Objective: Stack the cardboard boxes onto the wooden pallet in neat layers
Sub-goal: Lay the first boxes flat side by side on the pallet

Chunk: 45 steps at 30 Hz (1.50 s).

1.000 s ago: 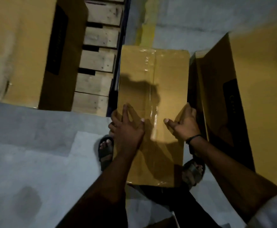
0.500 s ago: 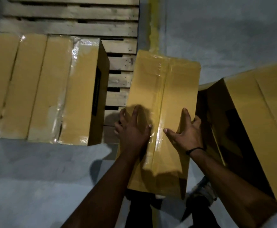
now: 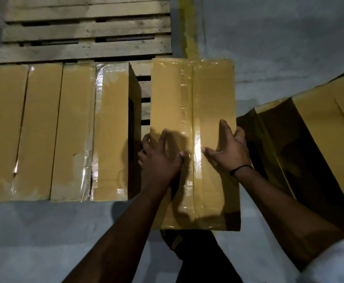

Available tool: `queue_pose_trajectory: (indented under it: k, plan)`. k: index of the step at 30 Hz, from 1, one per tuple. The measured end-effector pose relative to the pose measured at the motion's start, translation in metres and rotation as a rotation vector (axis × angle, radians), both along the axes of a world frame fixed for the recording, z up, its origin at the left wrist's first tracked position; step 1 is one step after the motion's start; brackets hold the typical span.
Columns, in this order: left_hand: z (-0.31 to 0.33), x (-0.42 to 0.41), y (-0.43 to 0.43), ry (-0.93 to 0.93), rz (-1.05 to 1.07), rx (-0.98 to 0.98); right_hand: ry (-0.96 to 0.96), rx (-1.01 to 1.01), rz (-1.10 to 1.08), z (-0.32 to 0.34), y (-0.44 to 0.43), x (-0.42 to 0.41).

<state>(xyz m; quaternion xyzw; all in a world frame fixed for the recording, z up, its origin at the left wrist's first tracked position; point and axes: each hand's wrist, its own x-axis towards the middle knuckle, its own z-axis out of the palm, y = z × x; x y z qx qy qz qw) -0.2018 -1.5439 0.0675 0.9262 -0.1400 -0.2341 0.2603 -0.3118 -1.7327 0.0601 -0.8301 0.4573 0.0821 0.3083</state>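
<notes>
Both hands clamp the carried box [image 3: 187, 103] by its sides, close to its near end. The left hand [image 3: 161, 160] has its fingers [image 3: 146, 139] hooked down over the left edge with the thumb flat on top. The right hand [image 3: 229, 152] mirrors it on the right edge, its thumb just beside the shiny tape [image 3: 196, 160] that runs between the two thumbs. So both sets of fingers are holding the box.

The box stretches away from the fingertips, over the right edge of the pallet [image 3: 85, 29]. Whether its far end touches the slats is hidden.

The likeliest trouble is a pinch. The left fingers sit in the narrow gap beside the row of boxes [image 3: 44, 129] already on the pallet, and pushing the box flush would trap them against the neighbour's dark side.

The grip is also far from the box's middle, so the end beyond the fingers could dip, catch a slat and twist. The box seems to reach past the pallet's right edge, and set down there it would overhang and spoil the layer. The spare box [image 3: 320, 129] just outside the right fingers could knock the knuckles.
</notes>
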Motion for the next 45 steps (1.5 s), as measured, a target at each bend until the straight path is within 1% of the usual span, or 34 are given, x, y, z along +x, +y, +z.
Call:
queue_pose_trajectory:
  k: [4, 6, 7, 9, 11, 14, 16, 19, 23, 26, 29, 32, 34, 39, 41, 45]
  plan:
    - [-0.007, 0.03, 0.006, -0.032, -0.025, -0.011, -0.006, 0.008, 0.002, -0.015, 0.0, 0.033]
    - [-0.02, 0.058, 0.016, -0.051, -0.046, 0.033, 0.0, 0.034, 0.037, -0.027, 0.006, 0.058]
    - [-0.027, 0.076, 0.023, -0.061, -0.08, 0.1, 0.009, 0.055, 0.078, -0.034, 0.01, 0.073]
    - [-0.04, 0.109, 0.042, -0.095, -0.197, 0.301, 0.072, 0.115, 0.162, -0.047, 0.02, 0.102]
    - [-0.05, 0.136, 0.061, -0.116, -0.31, 0.42, 0.15, 0.15, 0.166, -0.059, 0.025, 0.121]
    - [-0.059, 0.153, 0.077, -0.187, -0.451, 0.45, 0.139, 0.157, 0.169, -0.066, 0.02, 0.12]
    - [-0.062, 0.155, 0.08, -0.227, -0.482, 0.465, 0.107, 0.188, 0.199, -0.065, 0.013, 0.112]
    - [-0.066, 0.154, 0.081, -0.245, -0.51, 0.504, 0.113, 0.191, 0.216, -0.064, 0.011, 0.109]
    - [-0.066, 0.152, 0.081, -0.267, -0.504, 0.489, 0.11, 0.183, 0.189, -0.065, 0.015, 0.114]
    - [-0.069, 0.152, 0.084, -0.247, -0.513, 0.49, 0.114, 0.187, 0.141, -0.066, 0.023, 0.107]
    - [-0.065, 0.151, 0.087, -0.243, -0.532, 0.451, 0.136, 0.134, 0.115, -0.059, 0.039, 0.099]
    - [-0.056, 0.138, 0.102, -0.193, -0.638, 0.422, 0.2, 0.12, 0.046, -0.054, 0.066, 0.084]
    - [-0.049, 0.117, 0.121, -0.155, -0.721, 0.409, 0.21, 0.115, 0.014, -0.051, 0.088, 0.071]
    - [-0.052, 0.056, 0.175, -0.062, -0.909, 0.455, 0.242, 0.108, -0.066, -0.055, 0.123, 0.04]
    - [-0.059, 0.044, 0.188, -0.091, -0.914, 0.445, 0.244, 0.095, -0.076, -0.058, 0.128, 0.032]
    - [-0.072, 0.037, 0.195, -0.214, -0.806, 0.364, 0.229, 0.089, -0.08, -0.062, 0.129, 0.031]
